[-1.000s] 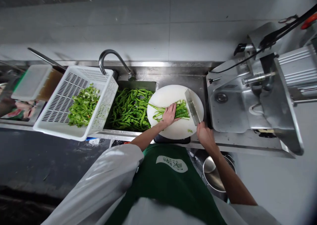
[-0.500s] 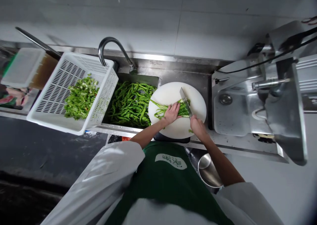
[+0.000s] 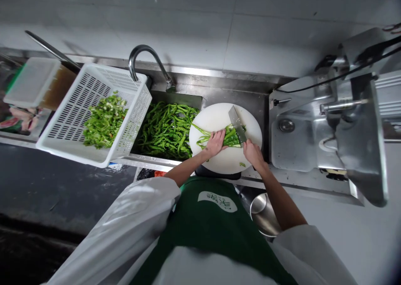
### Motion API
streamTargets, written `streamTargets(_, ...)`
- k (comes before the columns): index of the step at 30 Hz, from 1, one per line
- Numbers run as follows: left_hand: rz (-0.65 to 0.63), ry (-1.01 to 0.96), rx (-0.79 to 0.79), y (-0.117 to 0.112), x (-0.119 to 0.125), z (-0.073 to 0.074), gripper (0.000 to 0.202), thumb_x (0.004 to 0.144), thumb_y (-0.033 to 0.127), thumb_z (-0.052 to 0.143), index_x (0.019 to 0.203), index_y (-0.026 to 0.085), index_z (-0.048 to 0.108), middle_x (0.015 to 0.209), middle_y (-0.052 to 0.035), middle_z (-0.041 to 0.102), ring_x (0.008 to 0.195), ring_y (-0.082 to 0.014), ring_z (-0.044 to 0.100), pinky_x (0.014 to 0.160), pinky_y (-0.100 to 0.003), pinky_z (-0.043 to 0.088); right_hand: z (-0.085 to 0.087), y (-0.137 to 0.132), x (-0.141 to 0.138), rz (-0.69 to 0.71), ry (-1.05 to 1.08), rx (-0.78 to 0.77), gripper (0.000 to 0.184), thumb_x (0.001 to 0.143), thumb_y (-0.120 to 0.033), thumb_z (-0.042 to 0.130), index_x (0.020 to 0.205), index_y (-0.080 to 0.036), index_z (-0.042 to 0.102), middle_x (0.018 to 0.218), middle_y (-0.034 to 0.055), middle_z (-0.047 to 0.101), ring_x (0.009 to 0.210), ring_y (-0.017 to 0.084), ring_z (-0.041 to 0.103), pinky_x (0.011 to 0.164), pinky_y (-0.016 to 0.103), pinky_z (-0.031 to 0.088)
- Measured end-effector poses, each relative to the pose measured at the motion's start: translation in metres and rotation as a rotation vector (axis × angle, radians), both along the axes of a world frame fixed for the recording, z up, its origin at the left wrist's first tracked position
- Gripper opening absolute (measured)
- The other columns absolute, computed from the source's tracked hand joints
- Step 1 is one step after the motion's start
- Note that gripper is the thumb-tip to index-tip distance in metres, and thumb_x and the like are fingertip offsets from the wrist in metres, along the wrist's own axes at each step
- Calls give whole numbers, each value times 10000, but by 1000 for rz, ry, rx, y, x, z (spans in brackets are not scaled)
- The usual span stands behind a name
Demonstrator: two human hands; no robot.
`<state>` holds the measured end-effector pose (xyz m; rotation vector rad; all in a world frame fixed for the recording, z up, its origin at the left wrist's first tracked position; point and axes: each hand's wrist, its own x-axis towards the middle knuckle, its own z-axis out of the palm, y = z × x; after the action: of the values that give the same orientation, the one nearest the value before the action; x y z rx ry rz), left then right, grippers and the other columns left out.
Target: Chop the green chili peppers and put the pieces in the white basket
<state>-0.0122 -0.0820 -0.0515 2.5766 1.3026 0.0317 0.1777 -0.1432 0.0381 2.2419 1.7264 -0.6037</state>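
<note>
On the round white cutting board [image 3: 218, 164] lies a bunch of long green peppers [image 3: 231, 139], stems pointing left. My left hand [image 3: 215, 143] presses down on the bunch, its fingers curled over it and close together. The handle of a cleaver [image 3: 237, 124] is wrapped in my right hand [image 3: 252, 153]. Its broad blade leans over the right end of the peppers, and small bits cling to the metal. A few cut pieces [image 3: 242, 164] rest near the board's front edge.
Whole green peppers [image 3: 169, 130] fill the sink left of the board, below a curved faucet [image 3: 147, 49]. A white basket [image 3: 50, 141] with chopped peppers [image 3: 105, 122] stands further left. To the right is a metal slicing machine [image 3: 360, 143]; a metal pot [image 3: 265, 218] sits below the counter.
The cleaver has shifted slightly right, its blade now tilted to show more of its flat face. My left hand keeps its place on the peppers. The whole view has shifted a little.
</note>
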Motion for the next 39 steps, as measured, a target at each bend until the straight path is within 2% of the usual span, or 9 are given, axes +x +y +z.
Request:
streamTargets(6,1,-14,-11,0,1,0,849,1023,547,495,1636,16,245,1572,-239,454,1419,-343,448,1258,-487,256,39,-27,-4,31,-88,20,358,1122,-316,270,1227,-114,546,979,195,761,914,284,759,750,311,471)
streamTargets(9,8,-18,-3,0,2,-2,849,1023,544,498,1636,13,245,1587,-235,440,1432,-342,428,1255,-484,258,48,-44,-7,61,-75,-47,318,1119,-307,298,1201,-128,547,973,189,762,909,273,761,731,294,462)
streamTargets(13,-6,-24,-19,1,1,-4,847,1029,546,485,1638,12,240,1589,-228,445,1431,-334,430,1272,-481,229,40,-45,-6,64,-55,-132,301,1114,-297,322,1205,-124,550,984,194,757,923,270,760,745,291,468)
streamTargets(21,-27,-27,-47,4,1,-4,915,1003,587,517,1646,14,208,1592,-247,442,1489,-335,407,1291,-477,217,-8,6,-23,18,15,-35,382,1116,-275,274,1296,-85,552,1085,207,752,1021,281,740,857,328,489)
streamTargets(24,55,-49,-15,3,-6,1,1077,945,706,536,1648,-16,156,1614,-280,398,1562,-370,304,1302,-528,181,0,10,-19,36,22,-21,376,1113,-293,288,1268,-101,573,1078,200,755,1001,285,740,842,331,493)
streamTargets(27,147,-30,-22,-1,-18,6,1186,883,790,548,1638,-44,172,1613,-311,379,1579,-427,251,1296,-595,150,22,-2,-15,56,-30,14,373,1115,-302,279,1232,-105,574,1031,195,760,955,280,747,806,323,487)
streamTargets(32,137,35,-31,-12,-26,8,1107,906,719,566,1633,-41,221,1562,-311,439,1531,-456,324,1291,-617,124,50,-31,-22,108,-73,-22,356,1120,-308,280,1215,-113,561,953,184,759,899,271,757,752,300,471)
streamTargets(35,128,56,-18,-13,-24,6,1031,951,663,519,1632,-50,220,1551,-311,451,1486,-452,377,1289,-618,132,46,-34,-28,125,-72,-104,338,1119,-301,296,1221,-115,560,980,191,761,925,270,758,774,305,479)
streamTargets(39,75,38,-48,-11,-19,1,942,966,568,528,1633,-35,248,1574,-291,437,1462,-447,395,1281,-598,186,17,-15,-38,122,-31,-115,348,1118,-277,284,1258,-95,545,1030,202,758,983,260,749,806,300,484)
